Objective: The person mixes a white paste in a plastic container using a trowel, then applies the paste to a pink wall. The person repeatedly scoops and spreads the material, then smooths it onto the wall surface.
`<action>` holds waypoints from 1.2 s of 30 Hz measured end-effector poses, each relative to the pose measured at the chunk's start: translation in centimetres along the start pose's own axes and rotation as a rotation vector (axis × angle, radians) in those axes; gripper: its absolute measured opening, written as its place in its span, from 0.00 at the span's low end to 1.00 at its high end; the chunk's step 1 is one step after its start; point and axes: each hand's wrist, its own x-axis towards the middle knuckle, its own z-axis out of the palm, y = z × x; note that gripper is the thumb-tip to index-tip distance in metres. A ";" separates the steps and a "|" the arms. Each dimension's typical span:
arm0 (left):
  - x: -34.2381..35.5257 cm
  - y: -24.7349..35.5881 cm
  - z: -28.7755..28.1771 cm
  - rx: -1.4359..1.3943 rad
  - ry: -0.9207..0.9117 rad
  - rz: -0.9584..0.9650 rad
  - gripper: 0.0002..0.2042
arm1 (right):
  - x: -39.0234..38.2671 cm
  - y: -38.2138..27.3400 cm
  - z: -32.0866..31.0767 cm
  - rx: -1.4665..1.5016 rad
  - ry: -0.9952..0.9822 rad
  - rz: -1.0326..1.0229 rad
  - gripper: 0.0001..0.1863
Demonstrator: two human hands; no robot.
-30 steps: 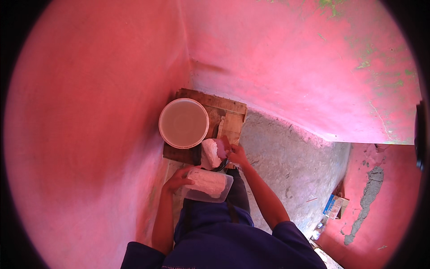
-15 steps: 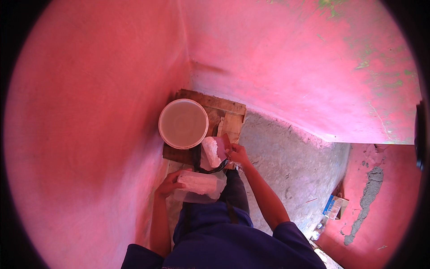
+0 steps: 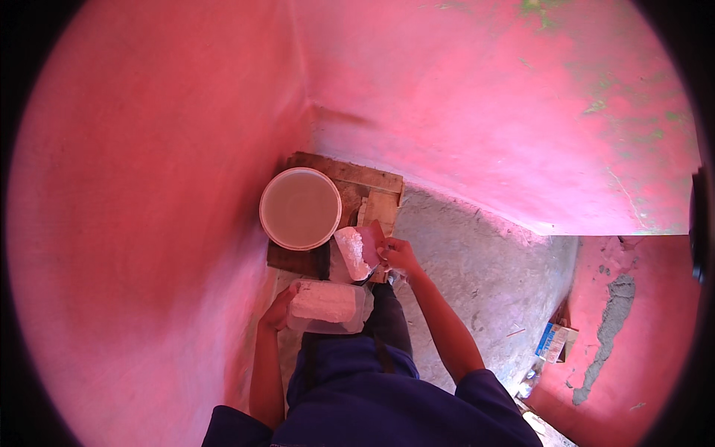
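While my left grip (image 3: 277,310) stays low at centre-left of the frame, curled round the left end of a clear tub (image 3: 324,305), my right grip (image 3: 402,257) sits above and to the right, pinched closed on the right edge of a flat red piece (image 3: 371,237). Some of my left fingers are hidden, so I cannot tell how they are spread behind the tub.

The tub lies below and left of my right grip, with its long axis running side to side across the frame and pale powder in it. The white heap (image 3: 353,252) lies along the left of the red piece and slants steeply, from upper left down to lower right. It stands between my two grips, just above the tub and nearer the right one. I cannot tell whether the red piece is a scraper or part of a packet.

Up and left of the heap, a round bucket (image 3: 300,208) sits on the wooden worktop (image 3: 383,203).

For writing, only the blue-and-white carton (image 3: 557,343) at the lower right shows print.
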 end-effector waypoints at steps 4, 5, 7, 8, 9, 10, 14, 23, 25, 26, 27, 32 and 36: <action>0.0 0.1 0.2 0.014 0.006 0.007 0.29 | -0.6 -0.6 -0.5 0.026 -0.016 0.022 0.05; 0.0 0.1 0.2 0.017 0.006 0.006 0.29 | -0.6 -0.6 -0.6 0.024 -0.015 0.022 0.05; 0.1 0.0 -0.1 0.027 0.032 -0.010 0.29 | -0.8 -0.9 -0.5 0.023 -0.014 0.023 0.06; 0.2 0.0 -0.2 0.032 0.045 -0.018 0.29 | -1.0 -1.1 -0.6 0.023 -0.015 0.025 0.06; 0.5 -0.2 0.1 0.024 0.054 -0.015 0.29 | -1.4 -1.8 -0.9 0.019 -0.018 0.027 0.07; 0.6 -0.4 0.1 0.019 0.066 -0.014 0.29 | -2.0 -2.7 -0.9 -0.004 -0.013 0.037 0.07; 1.6 0.1 1.2 -0.026 0.054 -0.064 0.28 | -3.0 -4.3 -1.1 -0.041 -0.056 0.001 0.06; 7.0 2.5 5.1 -0.052 -0.091 0.012 0.33 | -4.8 -6.1 -0.1 -0.423 0.006 -0.444 0.03; 7.6 3.9 6.5 -0.014 -0.142 0.024 0.34 | -6.2 -7.2 0.7 -0.688 0.106 -0.690 0.08; 7.7 4.5 7.0 0.005 -0.168 0.033 0.35 | -7.0 -7.9 1.1 -0.820 0.118 -0.769 0.11; 6.4 4.6 7.5 0.000 -0.146 0.019 0.35 | -9.3 -8.6 1.8 -0.951 0.131 -0.845 0.14; 4.7 3.8 6.9 0.018 -0.096 0.020 0.36 | -13.7 -7.2 4.5 -0.962 0.153 -1.009 0.21; 4.3 3.3 7.0 -0.121 -0.113 -0.004 0.37 | -15.6 -7.2 4.4 -0.914 0.223 -1.020 0.23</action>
